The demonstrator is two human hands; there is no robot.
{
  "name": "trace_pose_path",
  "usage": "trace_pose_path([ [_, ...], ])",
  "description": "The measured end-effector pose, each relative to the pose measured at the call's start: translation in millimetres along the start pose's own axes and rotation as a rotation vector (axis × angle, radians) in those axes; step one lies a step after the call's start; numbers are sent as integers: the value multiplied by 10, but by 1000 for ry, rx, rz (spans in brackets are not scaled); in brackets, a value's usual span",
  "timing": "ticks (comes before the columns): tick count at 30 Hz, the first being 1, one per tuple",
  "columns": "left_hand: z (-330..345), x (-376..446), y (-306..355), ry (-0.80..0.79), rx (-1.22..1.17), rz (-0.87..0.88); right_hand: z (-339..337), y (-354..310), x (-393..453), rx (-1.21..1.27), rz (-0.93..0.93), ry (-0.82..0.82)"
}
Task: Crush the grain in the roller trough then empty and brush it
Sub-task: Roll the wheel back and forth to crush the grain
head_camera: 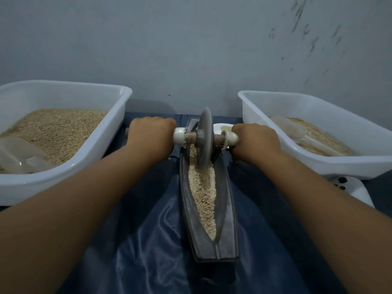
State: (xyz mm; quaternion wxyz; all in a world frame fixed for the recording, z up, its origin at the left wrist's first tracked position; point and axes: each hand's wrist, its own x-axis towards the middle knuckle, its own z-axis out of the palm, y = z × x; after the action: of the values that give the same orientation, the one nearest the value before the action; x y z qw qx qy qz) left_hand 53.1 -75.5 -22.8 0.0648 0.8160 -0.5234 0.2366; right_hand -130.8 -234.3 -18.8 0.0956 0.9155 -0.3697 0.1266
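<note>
Grain [202,187] fills the long dark trough [227,219] in the middle, which lies on a blue sheet [148,240] and runs from near to far. The bits in it look small and broken, so I think the crushing is well under way. But the grain is in the trough, so I judge this step is not finished.

The round wheel [204,136] stands up on its edge in the far part of the trough, right in the grain. A stick goes through its middle. The left hand [150,134] is curled tight around the left end of the stick. The right hand [254,139] is curled tight around the right end. Both hold on firmly, one on each side of the wheel.

Two jobs are left, I think. The trough has to be tipped out, and then it has to be brushed. I cannot see a brush for sure.

A big white tub [63,96] sits on the left. It holds a lot of tan grain, and a clear scoop [19,155] lies in it at the near end. Another white tub [318,162] sits on the right. It holds less grain, and a see-through scoop [290,128] rests in it too. The grain is too blurry to tell which tub holds crushed bits.

Something small and white [221,127] peeks out behind the wheel. I cannot tell what it is.
</note>
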Motion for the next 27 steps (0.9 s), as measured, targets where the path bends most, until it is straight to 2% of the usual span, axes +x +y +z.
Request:
trace_pose_path([
  [7, -339, -659, 70, -95, -46, 26, -363, 10, -715, 34, -76, -165],
  [11, -482, -984, 66, 36, -58, 93, -624, 29, -1003, 53, -134, -278],
  [13, -495, -978, 67, 10, -42, 81, -633, 17, -983, 52, -123, -307],
  [17, -335, -729, 78, -81, -13, -15, -419, -9, -709, 26, -72, -237],
  [22, -116, -298, 57, -91, -43, -71, -107, -43, -263, -15, -6, 18],
  [27, -158, -99, 79, -68, 29, -25, -15, 32, -178, 122, 55, -60],
])
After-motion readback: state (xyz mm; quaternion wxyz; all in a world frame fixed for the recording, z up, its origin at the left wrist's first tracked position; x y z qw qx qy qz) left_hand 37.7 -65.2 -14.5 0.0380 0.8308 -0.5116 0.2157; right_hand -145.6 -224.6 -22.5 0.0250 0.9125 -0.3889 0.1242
